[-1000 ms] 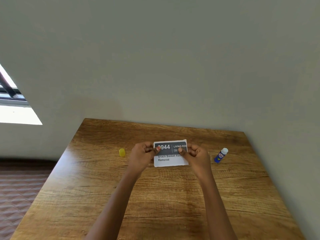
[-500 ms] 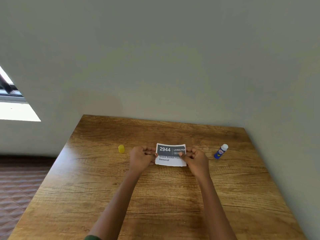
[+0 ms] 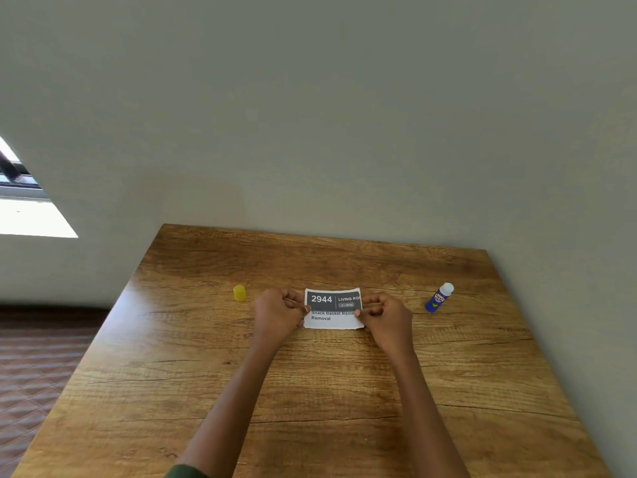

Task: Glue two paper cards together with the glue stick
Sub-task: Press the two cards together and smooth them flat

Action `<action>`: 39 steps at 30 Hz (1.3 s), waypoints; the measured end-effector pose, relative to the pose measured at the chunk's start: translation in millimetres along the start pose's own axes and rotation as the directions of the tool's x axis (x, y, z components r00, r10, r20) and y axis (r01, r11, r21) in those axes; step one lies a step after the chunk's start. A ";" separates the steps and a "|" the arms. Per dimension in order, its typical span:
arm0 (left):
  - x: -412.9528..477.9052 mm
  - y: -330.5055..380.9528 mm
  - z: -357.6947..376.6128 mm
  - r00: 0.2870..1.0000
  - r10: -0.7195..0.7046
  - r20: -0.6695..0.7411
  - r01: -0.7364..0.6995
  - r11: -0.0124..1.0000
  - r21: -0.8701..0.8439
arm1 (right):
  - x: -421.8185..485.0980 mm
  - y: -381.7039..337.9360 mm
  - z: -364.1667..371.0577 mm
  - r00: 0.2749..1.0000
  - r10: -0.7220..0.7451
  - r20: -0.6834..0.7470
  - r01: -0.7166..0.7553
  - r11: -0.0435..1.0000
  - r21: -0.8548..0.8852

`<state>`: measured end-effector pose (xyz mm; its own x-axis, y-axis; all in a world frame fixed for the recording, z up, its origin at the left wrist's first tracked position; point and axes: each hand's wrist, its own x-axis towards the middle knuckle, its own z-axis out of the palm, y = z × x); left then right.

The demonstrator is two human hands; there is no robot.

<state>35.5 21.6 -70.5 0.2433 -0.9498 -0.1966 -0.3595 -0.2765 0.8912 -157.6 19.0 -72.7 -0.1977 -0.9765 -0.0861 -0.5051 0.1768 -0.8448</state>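
With the left hand, pinched the left edge of the paper card between thumb and curled fingers. With the right hand, pinched the right edge in the same way, covering the end of the printed line. Held the card between both hands over the wooden table, printed face toward the camera: "2944" in white on a dark band, "Snack Basket" and "Removal" in black below. Could not tell lying flat from lifted a little, and could not make out a second sheet under it. Nearer than the card, noted two bare forearms and a bit of green sleeve. Left of the card, a little apart from the left hand, found a small yellow cap standing on the wood. Right of the card, well apart from the right hand, found the blue glue stick, white end farther from the card than the blue body. Beyond the card, met a plain grey wall. Far to the left of the card, saw a bright window and a brown patterned floor.
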 end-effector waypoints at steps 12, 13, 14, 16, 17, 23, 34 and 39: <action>-0.1 -0.3 -1.0 0.993 0.109 -0.041 -0.097 0.969 0.227 | 0.6 0.8 5.8 0.998 -0.056 -0.032 0.053 0.994 -0.101; 0.2 -0.4 -1.1 0.992 0.122 -0.035 -0.110 0.966 0.234 | 0.6 0.9 5.9 0.998 -0.062 -0.034 0.058 0.992 -0.109; 0.3 -0.4 -1.2 0.989 0.143 -0.028 -0.132 0.959 0.249 | 0.6 0.6 6.1 0.997 -0.066 -0.035 0.062 0.991 -0.118; -0.6 -0.3 -0.8 0.979 0.206 -0.010 -0.194 0.936 0.293 | 0.3 1.0 7.0 0.996 -0.079 -0.038 0.073 0.989 -0.132; -0.8 -0.3 -0.3 0.972 0.233 0.005 -0.223 0.924 0.312 | 0.0 1.0 7.6 0.995 -0.092 -0.041 0.085 0.986 -0.143; 1.7 -1.5 -2.1 0.959 0.250 0.133 -0.282 0.885 0.371 | -2.3 2.1 12.7 0.984 -0.179 -0.020 0.168 0.950 -0.262; 3.9 -4.0 -0.4 0.967 0.203 0.157 -0.254 0.848 0.465 | -5.5 2.1 12.8 0.974 -0.195 0.119 0.226 0.897 -0.381; 4.6 -4.3 -1.6 0.966 0.204 0.158 -0.255 0.851 0.460 | -3.5 4.1 8.0 0.975 -0.207 0.087 0.224 0.909 -0.352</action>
<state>39.6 18.6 -74.6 0.0195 -0.9972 -0.0727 -0.7821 -0.0605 0.6202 -152.2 22.1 -80.1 -0.0150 -0.9989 0.0444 -0.7991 -0.0147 -0.6010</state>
